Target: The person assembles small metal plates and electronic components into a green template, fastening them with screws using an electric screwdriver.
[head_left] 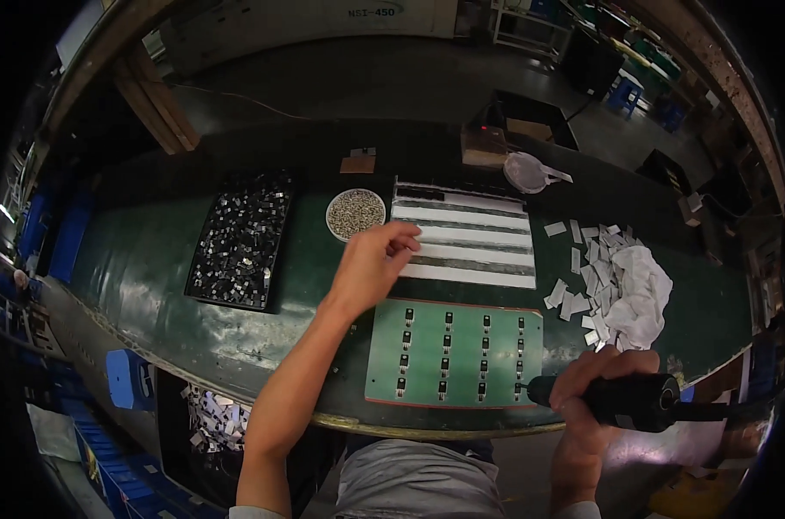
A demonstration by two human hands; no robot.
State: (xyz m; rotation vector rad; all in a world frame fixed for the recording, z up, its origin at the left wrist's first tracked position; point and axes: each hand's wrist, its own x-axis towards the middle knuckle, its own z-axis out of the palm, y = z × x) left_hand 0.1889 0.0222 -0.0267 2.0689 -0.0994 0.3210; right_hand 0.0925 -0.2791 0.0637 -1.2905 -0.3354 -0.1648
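My right hand (585,389) is wrapped round a black electric screwdriver (630,401), its tip at the lower right corner of a green board (427,350). Black three-legged components (444,367) stand on that board in rows and columns. Over the left edge of a panel with white and dark stripes (479,235), my left hand (368,264) hangs with thumb and fingers drawn together. Whatever they pinch, if anything, is too small to make out. Beside this hand sits a round white dish (329,227) of small metal screws (355,213).
To the left, a black tray (191,277) holds many loose black components. White cloth (643,298) and scattered white-grey pieces (590,278) lie at the right. Farther back are a white handled dish (525,173) and a small box (483,147). A cable (721,412) trails from the screwdriver.
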